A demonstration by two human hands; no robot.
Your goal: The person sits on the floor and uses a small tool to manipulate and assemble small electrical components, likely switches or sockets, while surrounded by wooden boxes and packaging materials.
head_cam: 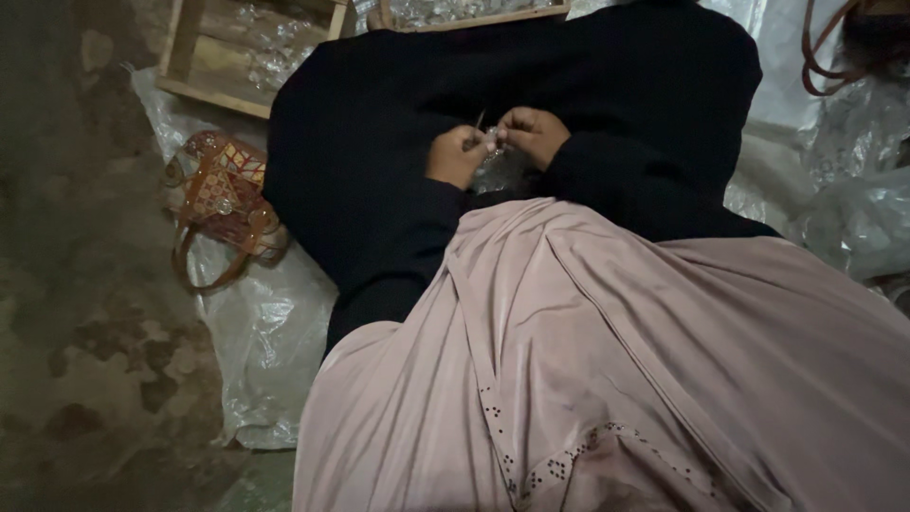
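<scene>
Both hands pinched together on a small clear glassy piece over a dark lap.

Left hand point(457, 155) and right hand point(536, 133) curled nearly closed, fingertips meeting on the small clear piece point(491, 140) between them; likely light, hard, slippery, fragile, best gripped at the edges; below, pink cloth point(607, 370); left of the left hand, patterned woven bag point(223, 194) on clear plastic sheet point(270, 332); beyond, wooden trays point(251, 47); dim stained floor point(76, 284).

Floor-level home workshop; wooden trays point(204, 71); plastic sheeting point(270, 332)
</scene>
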